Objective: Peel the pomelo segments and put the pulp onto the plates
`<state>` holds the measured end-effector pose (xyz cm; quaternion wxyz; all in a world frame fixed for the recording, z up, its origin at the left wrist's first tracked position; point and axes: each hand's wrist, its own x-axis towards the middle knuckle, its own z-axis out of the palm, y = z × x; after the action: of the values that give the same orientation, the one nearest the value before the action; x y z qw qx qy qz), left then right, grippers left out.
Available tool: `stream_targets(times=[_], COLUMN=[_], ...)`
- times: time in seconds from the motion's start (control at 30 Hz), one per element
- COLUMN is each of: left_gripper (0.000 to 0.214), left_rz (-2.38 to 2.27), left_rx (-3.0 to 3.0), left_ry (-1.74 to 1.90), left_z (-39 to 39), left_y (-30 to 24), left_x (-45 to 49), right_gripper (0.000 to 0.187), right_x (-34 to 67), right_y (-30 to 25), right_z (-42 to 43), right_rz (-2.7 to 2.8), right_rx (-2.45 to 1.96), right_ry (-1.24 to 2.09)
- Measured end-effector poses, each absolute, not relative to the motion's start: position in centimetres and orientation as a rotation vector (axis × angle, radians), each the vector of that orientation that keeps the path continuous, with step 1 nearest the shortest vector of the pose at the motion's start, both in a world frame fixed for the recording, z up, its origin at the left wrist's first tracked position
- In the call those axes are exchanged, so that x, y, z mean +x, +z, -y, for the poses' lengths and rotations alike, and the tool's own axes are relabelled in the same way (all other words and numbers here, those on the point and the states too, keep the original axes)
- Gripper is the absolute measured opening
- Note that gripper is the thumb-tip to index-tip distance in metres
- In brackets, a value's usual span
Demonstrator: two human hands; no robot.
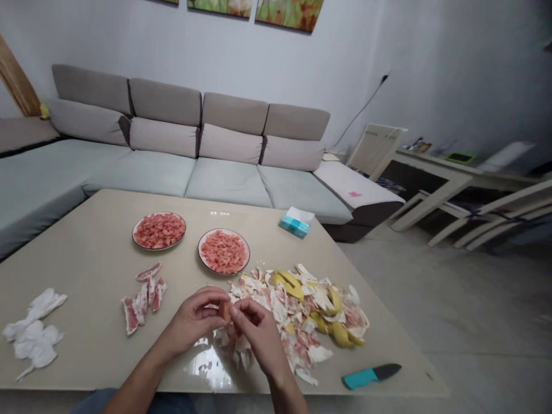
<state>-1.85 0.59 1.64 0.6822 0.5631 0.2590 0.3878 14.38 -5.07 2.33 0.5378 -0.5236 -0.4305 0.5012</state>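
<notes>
Between my two hands is a pinkish pomelo segment (225,311), partly hidden by the fingers. My left hand (196,319) pinches it from the left, and my right hand (257,330) grips its right side with thumb and fingers. Just beyond and to the right of them spreads a heap of pomelo peel (297,310), white pith, thin membranes and yellow rind. Several unpeeled pomelo segments (144,299) lie on the table to the left. Behind my hands, a dark-rimmed plate (247,260) holds pink pomelo pulp, and a second such plate (184,236) stands farther left.
A knife (371,376) with a turquoise handle lies near the table's front right edge. Crumpled white tissues (37,333) are at the far left. A blue tissue box (295,223) sits at the back right. Beyond the table (86,247) stands a grey sofa (228,179).
</notes>
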Motion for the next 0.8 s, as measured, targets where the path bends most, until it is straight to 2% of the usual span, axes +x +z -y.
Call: stream_targets(times=[0.17, 0.3, 0.8], left_gripper=[0.045, 0.038, 0.038], left_rz=[-0.607, -0.602, -0.596], left_rx=[1.199, 1.159, 1.313], left_ry=[0.823, 0.841, 0.906], left_z=[-0.45, -0.38, -0.29], left_y=[1.83, 1.88, 1.73], left_x=[-1.72, -1.50, -1.53], right_gripper=[0.027, 0.028, 0.032], right_x=[14.47, 14.30, 13.75], right_y=[2.21, 2.29, 2.81], right_z=[5.12, 5.28, 5.13], right_rz=[0.988, 0.982, 1.000], right_rx=[-1.127, -1.165, -1.303], right_ry=[1.290, 1.251, 1.140])
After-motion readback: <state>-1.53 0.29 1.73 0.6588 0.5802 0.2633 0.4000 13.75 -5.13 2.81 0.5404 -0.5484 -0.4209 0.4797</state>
